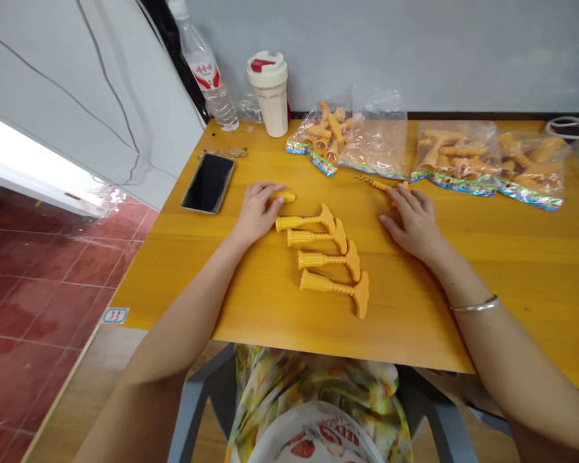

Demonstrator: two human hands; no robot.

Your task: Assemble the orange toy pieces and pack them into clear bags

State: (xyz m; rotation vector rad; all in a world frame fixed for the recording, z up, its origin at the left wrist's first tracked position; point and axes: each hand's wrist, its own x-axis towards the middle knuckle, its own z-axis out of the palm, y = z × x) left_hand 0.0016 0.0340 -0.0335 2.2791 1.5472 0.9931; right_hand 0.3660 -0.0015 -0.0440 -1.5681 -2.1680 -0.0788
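Left hand [257,213] and right hand [412,222] flank four orange plastic T-shaped parts [322,257] on a yellow wooden table [174,283].

The left hand's fingers rest on a small orange piece [286,196] just above the row; the right hand's fingertips [396,193] touch a thin orange rod [377,185]. A black smartphone [208,183] lies left of centre, clear plastic bags [456,157] of orange parts upper right.

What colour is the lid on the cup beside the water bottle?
The cup's lid is cream-white with a red tab, best seen in the head view.
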